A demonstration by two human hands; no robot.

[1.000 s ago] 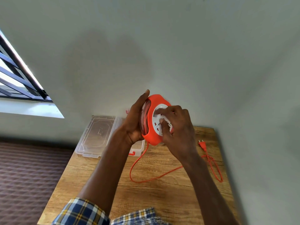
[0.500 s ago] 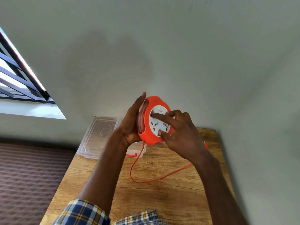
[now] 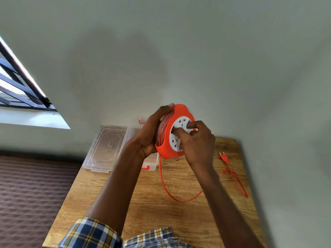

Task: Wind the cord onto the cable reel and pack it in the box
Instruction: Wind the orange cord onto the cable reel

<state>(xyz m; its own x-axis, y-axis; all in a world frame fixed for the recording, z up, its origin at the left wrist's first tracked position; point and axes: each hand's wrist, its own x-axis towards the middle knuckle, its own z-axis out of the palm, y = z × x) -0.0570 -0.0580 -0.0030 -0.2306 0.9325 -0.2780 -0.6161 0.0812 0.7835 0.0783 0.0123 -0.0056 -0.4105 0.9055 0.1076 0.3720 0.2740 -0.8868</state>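
I hold an orange cable reel [image 3: 167, 145] with a white socket face above the wooden table [image 3: 179, 212]. My left hand [image 3: 152, 133] grips the reel's back and rim. On the white face, my right hand [image 3: 197, 142] has its fingers curled around the winding knob. The orange cord [image 3: 163, 183] hangs from the reel's underside, loops over the table and ends in an orange plug [image 3: 223, 157] at the right. A clear plastic box [image 3: 151, 161] with orange latches stands behind my left hand, mostly hidden.
The box's clear lid [image 3: 105, 147] lies open flat at the table's back left corner. A grey wall runs close behind and along the right of the table. A barred window is at the left, and brown patterned floor lies below it.
My right hand has turned on the reel's face, from lower right round to the right side. The loose cord on the table has shifted and the plug is in view again.
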